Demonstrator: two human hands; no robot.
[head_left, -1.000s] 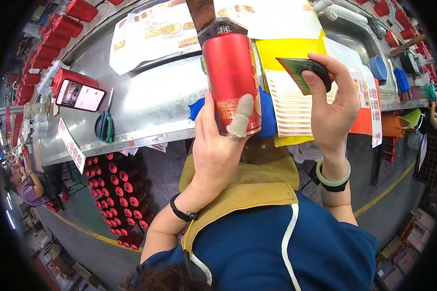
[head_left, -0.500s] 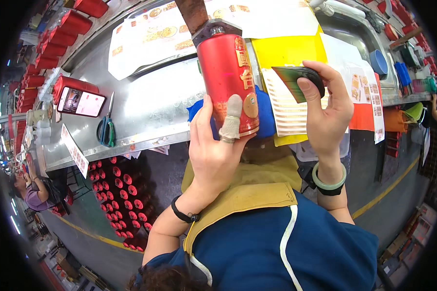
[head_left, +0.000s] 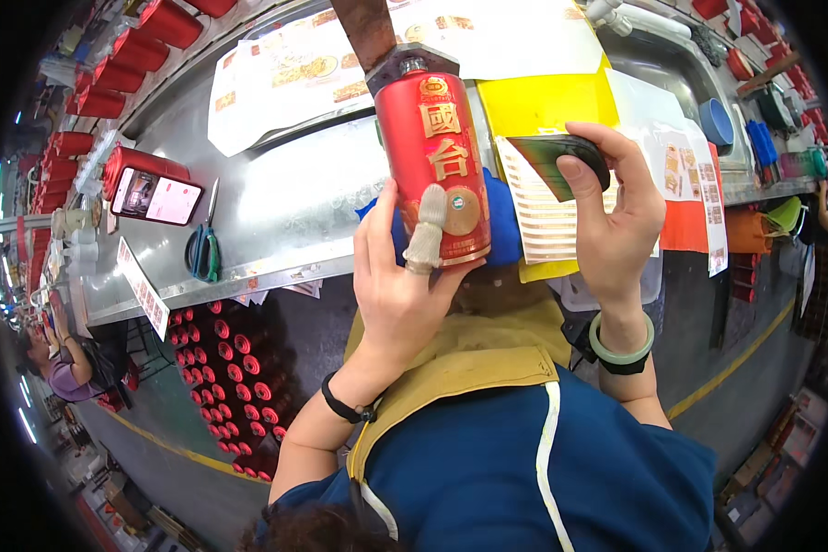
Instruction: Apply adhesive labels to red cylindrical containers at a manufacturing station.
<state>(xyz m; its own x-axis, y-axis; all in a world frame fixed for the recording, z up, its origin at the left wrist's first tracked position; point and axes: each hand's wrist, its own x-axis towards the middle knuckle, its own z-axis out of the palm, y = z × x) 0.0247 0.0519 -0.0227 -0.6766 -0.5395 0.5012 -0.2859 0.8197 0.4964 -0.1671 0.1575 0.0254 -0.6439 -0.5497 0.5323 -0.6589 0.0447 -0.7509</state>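
- My left hand (head_left: pixel 397 299) is gripping the red bottle (head_left: pixel 409 138).
- Gold characters (head_left: pixel 446 164) are running far to near.
- My right hand (head_left: pixel 622 225) is pinching a dark scraper (head_left: pixel 572 162).

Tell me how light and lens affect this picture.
Head view, centre: the red bottle looks sharp, with no obvious blur; head view, left of it: glare whitens the steel benchtop; head view, top: the white sheet is nearly washed out; head view, rim: red containers lean with the fisheye bend, and the corners go black.

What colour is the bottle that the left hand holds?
The bottle is red with gold markings, head view.
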